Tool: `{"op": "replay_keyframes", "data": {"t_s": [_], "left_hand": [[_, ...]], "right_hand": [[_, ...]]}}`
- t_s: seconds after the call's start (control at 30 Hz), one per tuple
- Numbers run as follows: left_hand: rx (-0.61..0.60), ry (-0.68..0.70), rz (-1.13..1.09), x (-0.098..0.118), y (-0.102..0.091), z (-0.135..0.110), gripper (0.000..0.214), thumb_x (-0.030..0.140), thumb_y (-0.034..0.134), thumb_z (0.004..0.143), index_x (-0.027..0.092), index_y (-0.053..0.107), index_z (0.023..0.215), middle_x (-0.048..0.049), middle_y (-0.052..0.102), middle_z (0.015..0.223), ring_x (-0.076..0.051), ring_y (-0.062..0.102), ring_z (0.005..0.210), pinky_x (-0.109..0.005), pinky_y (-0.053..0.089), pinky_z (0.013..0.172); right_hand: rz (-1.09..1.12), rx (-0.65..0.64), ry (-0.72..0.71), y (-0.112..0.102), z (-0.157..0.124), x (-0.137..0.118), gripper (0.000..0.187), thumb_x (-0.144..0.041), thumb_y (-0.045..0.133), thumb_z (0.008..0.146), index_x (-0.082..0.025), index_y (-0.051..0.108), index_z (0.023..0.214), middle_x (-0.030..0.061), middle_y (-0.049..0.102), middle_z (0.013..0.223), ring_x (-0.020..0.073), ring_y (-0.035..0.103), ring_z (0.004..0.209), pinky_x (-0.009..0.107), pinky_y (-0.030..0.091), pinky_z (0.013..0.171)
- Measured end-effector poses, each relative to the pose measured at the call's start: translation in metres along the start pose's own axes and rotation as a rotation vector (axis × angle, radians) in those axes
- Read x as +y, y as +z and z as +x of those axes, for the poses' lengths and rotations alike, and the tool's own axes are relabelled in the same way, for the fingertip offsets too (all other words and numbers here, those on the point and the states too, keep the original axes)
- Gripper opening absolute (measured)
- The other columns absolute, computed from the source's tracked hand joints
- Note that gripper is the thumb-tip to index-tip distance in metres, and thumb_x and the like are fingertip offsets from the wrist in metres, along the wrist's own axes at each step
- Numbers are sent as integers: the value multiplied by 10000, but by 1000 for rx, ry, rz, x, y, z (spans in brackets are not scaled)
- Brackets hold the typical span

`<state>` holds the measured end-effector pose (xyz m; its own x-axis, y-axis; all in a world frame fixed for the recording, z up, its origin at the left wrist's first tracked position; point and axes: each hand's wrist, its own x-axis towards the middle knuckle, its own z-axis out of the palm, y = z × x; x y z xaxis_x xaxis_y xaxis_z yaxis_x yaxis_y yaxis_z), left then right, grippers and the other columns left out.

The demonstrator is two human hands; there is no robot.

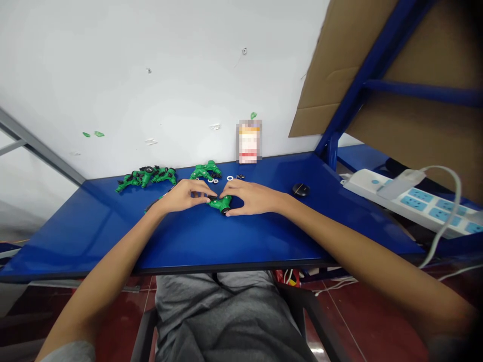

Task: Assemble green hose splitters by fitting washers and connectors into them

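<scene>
Between my hands, just above the blue table, is a green Y-shaped hose connector (pixel 221 203) with black ends. My left hand (pixel 185 195) pinches its left end between thumb and fingers. At the connector's right side, the fingers and thumb of my right hand (pixel 253 196) close around a black end. Behind my hands lie more green connectors (pixel 207 170), with a white ring (pixel 230 178) and small black parts (pixel 240 176) beside them. A dark curved object, partly hidden, is under my left wrist.
A pile of green connectors (pixel 146 177) lies at the table's back left. A black round object (pixel 301 189) sits to the right. A white power strip (pixel 411 201) with a cable is at the right edge. A blurred box (pixel 249 143) stands against the white wall.
</scene>
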<state>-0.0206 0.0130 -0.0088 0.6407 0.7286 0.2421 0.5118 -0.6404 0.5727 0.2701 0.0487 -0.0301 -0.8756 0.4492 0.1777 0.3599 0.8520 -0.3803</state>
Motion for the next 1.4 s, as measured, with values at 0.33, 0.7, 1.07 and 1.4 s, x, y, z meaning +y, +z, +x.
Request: {"op": "replay_keyframes", "data": {"t_s": [0.33,0.7,1.07,1.4], "left_hand": [[-11,17,-11,3,5,1,265,420,745,1019,266,859,1202,-57,797,1034,-167,679,830,-268,515,739],[-15,102,17,3,7,2,240,356,704,1049,256,861,1200,-92,802,1137,-187,725,912,-301,563,796],[51,77,12,3,9,4,285,465,699,1049,255,882,1108,-89,801,1062,-200,730,924,-333,572,848],[32,110,67,8,8,2,247,377,651,1075,222,838,1120,-96,794,1090,-196,727,937,-302,550,788]], "right_hand": [[-9,22,2,0,0,0,567,-560,776,940,-201,714,1376,148,691,1328,348,658,1251,462,529,1046],[8,38,-11,2,2,1,497,-571,784,934,-204,752,1269,133,697,1249,327,667,1177,434,529,1005],[-11,19,0,0,0,0,491,-585,763,949,-223,738,1281,120,693,1232,321,661,1168,428,528,982],[-20,19,-4,0,0,-1,508,-591,757,951,-201,739,1277,131,692,1241,319,665,1158,414,527,965]]}}
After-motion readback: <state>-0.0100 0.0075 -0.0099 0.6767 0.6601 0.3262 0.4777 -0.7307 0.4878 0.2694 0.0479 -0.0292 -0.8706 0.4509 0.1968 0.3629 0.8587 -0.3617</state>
